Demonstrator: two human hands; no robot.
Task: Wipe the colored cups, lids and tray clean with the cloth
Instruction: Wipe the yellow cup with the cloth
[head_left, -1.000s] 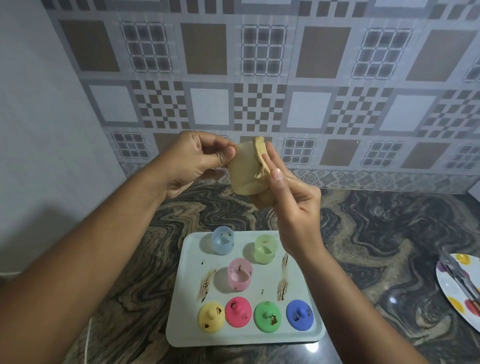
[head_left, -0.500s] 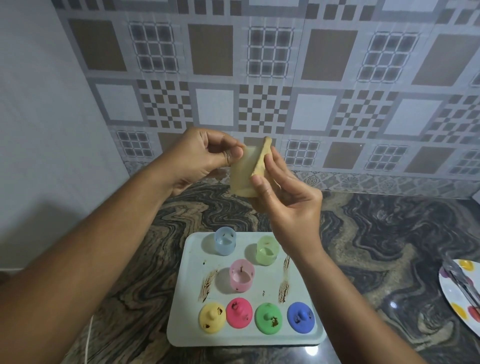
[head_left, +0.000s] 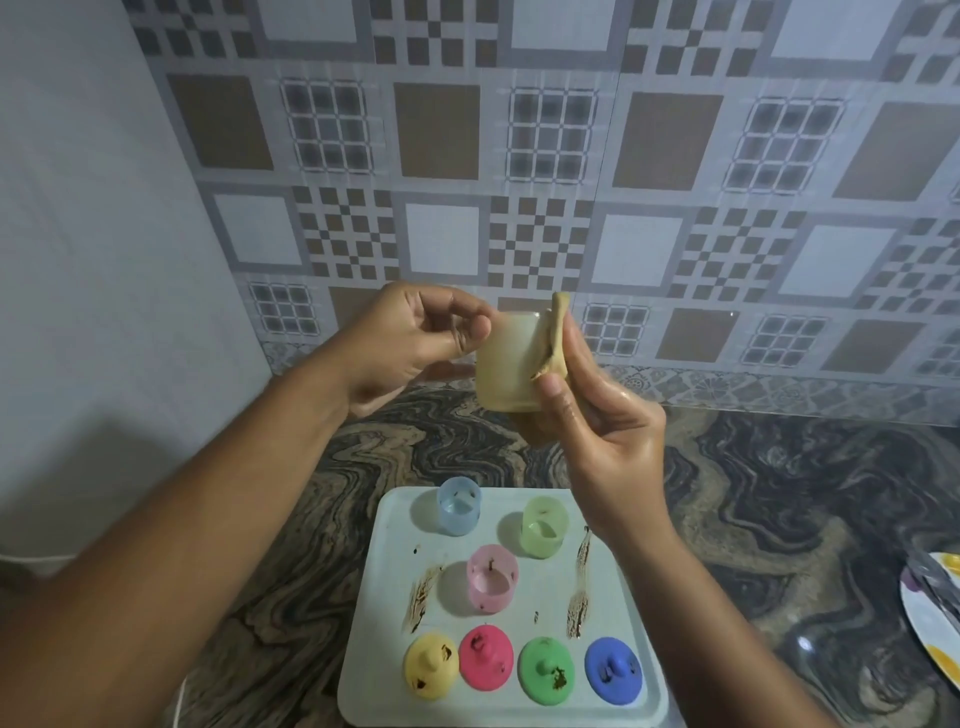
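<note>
Your left hand (head_left: 415, 340), centre-left of frame: grip clamped on the left side of the yellow cup (head_left: 511, 364), thumb and fingertips pinching it.

The cup sits at frame centre, raised off the tabletop (head_left: 779, 493) and above the far edge of the tray (head_left: 618, 613). Which end is its mouth: cannot tell.

The cloth (head_left: 558, 332) stands as an upright strip along the cup's right edge, touching it.

Your right hand (head_left: 605, 436), centre-right: grip closed on the cloth, thumb pressing it to the cup.

Judgement: the cloth lies on the side opposite your left hold, so the wipe turns on rotating the cup against the cloth. The right hand is nearer the working edge.
</note>
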